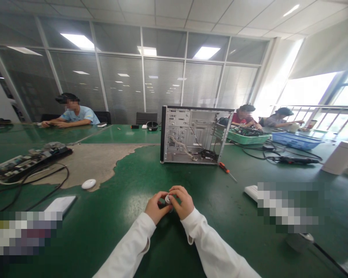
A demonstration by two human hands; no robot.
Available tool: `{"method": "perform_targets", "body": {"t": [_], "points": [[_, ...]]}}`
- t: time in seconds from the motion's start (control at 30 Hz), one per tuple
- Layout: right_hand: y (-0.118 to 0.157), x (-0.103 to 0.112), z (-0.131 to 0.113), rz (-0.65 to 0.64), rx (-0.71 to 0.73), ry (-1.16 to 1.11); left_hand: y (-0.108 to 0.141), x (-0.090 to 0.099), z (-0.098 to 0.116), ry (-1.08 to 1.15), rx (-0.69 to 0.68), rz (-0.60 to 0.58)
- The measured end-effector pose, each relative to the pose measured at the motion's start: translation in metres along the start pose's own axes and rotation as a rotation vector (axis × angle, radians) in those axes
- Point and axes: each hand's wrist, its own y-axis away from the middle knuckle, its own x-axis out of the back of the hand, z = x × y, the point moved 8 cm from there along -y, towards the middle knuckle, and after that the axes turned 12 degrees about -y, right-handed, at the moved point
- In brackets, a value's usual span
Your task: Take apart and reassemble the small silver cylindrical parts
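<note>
Both hands meet low over the green table, in front of the body. My left hand (pixel 156 208) curls its fingers and thumb around a small white round piece (pixel 168 199) with a dark centre. From the other side, my right hand (pixel 182 201) pinches the same piece between thumb and fingers. What exactly it is cannot be made out, and its lower part is largely hidden by the fingers. Beyond the hands stands a computer case (pixel 188 135) with its side panel off, showing cables inside. An orange-handled screwdriver (pixel 226 170) lies at its right corner.
A white oval object (pixel 88 184) lies to the left, near a stripped electronic assembly (pixel 31 160) with black cables. Green (pixel 248 139) and blue (pixel 297 141) baskets stand at the right, near a white cylinder (pixel 340 157). Several people sit around the table.
</note>
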Motion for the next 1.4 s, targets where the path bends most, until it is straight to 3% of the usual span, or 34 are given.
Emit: {"method": "perform_targets", "body": {"t": [0.13,0.23,0.4,0.6,0.67,0.8,0.87,1.13,1.4], "points": [[-0.002,0.008,0.011,0.089,-0.033,-0.054,0.0,0.0,0.0,-0.01,0.009,0.002],[-0.001,0.012,0.032,0.128,-0.094,-0.016,0.0,0.002,-0.004,-0.029,0.027,0.029],[0.004,0.001,0.063,-0.039,-0.185,0.181,-0.002,0.011,-0.015,-0.045,0.092,0.116],[0.01,-0.007,0.07,-0.138,-0.238,0.204,-0.003,0.014,-0.02,-0.04,0.121,0.153],[0.009,-0.002,0.077,-0.061,-0.298,0.091,-0.003,0.013,-0.019,-0.044,0.117,0.151],[0.013,0.019,0.109,0.239,-0.514,-0.202,-0.002,0.014,-0.017,-0.056,0.106,0.146],[0.015,0.024,0.121,0.302,-0.566,-0.273,-0.002,0.014,-0.016,-0.066,0.11,0.144],[0.018,0.026,0.138,0.377,-0.643,-0.431,-0.002,0.015,-0.013,-0.068,0.117,0.136],[0.019,0.025,0.139,0.373,-0.676,-0.49,-0.005,0.013,-0.028,0.162,0.187,0.159]]}}
